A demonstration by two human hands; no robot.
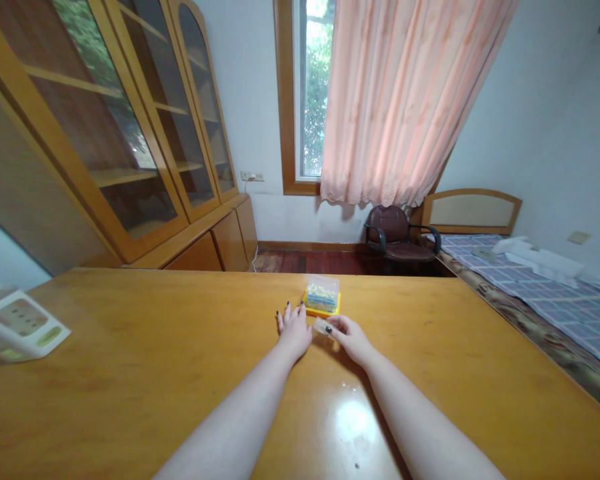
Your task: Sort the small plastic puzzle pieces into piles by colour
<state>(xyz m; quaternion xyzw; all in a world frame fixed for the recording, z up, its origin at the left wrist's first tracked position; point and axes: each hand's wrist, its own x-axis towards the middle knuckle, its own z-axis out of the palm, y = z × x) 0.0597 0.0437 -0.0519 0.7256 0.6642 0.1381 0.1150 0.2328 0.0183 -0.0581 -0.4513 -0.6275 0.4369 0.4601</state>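
A small clear plastic box (323, 292) with pale yellow and blue contents stands on a yellow base (321, 313) toward the far edge of the table. My left hand (294, 331) rests just left of and in front of it, fingers spread, the fingertips close to the base's left corner. Between the thumb and fingers of my right hand (351, 335) is a small whitish, see-through piece (321, 326), held low in front of the box. Its exact kind is too small to make out.
The wooden table (145, 373) spreads wide around my arms. A white container (23, 323) with a printed panel lies at the left edge. Beyond the table are a glass-door cabinet (200, 213), a dark red armchair (393, 233) and a bed (535, 287).
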